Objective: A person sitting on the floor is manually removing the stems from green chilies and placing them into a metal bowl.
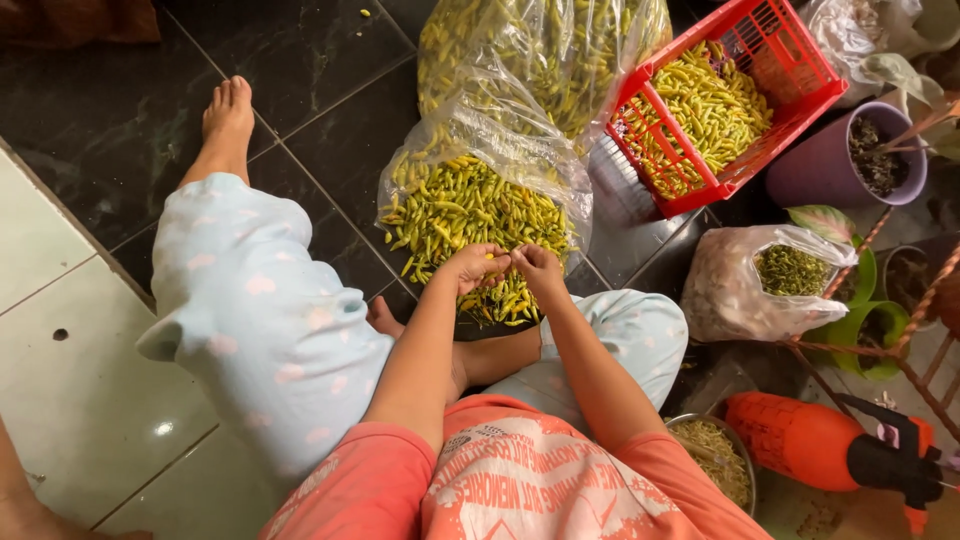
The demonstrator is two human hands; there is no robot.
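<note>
I sit on a dark tiled floor with a big clear plastic bag of small yellow-green chili peppers open in front of me. My left hand and my right hand meet just above the near edge of the pile. Both pinch one small yellow chili between their fingertips. My legs, in light blue patterned trousers, are spread on either side of the bag.
A red plastic basket of chilies leans at the upper right. A clear bag with green stems lies to the right, beside purple and green plant pots. A metal bowl and an orange sprayer lie lower right.
</note>
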